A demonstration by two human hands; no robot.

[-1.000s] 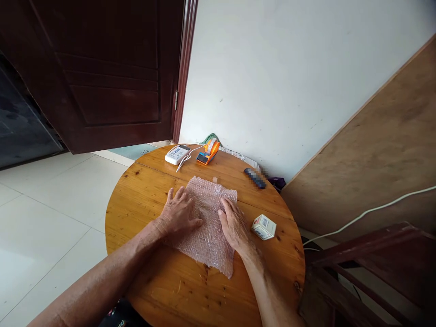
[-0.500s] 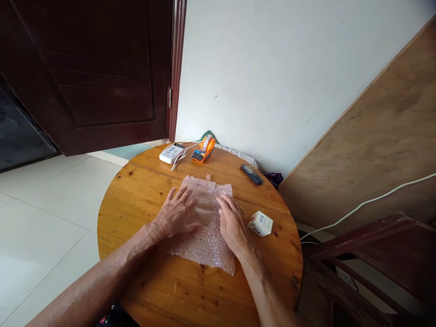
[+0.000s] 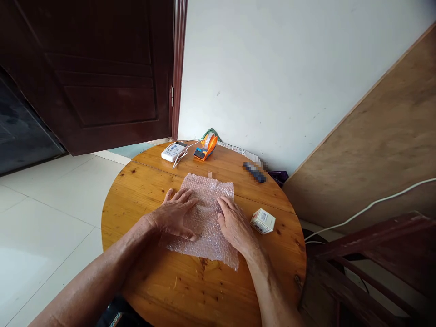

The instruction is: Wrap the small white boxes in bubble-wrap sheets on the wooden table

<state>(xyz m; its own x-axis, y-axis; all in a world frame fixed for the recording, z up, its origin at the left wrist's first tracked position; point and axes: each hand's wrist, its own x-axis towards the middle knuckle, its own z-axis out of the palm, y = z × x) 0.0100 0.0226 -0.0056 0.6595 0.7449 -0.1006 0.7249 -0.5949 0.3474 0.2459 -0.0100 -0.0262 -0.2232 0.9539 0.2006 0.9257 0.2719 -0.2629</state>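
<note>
A pinkish clear sheet of bubble wrap (image 3: 206,227) lies on the round wooden table (image 3: 132,204). My left hand (image 3: 177,214) rests on its left side, palm down with the fingers spread. On the right side of the sheet lies my right hand (image 3: 235,222), fingers stretched out and fairly close together. Neither hand grips anything. Just to the right of my right hand stands a small white box (image 3: 263,221) with a barcode. A small piece of tape (image 3: 210,175) shows at the sheet's far edge.
At the back of the table sit an orange tape dispenser (image 3: 205,147) and a white power strip-like device (image 3: 174,151) with a white cable. A dark blurred object (image 3: 255,172) lies back right. A wall (image 3: 272,68) and a door (image 3: 112,91) border the far side.
My left thumb has spread further from the fingers, toward me. My right hand stays on the sheet almost unmoved. The whole view has shifted slightly.
</note>
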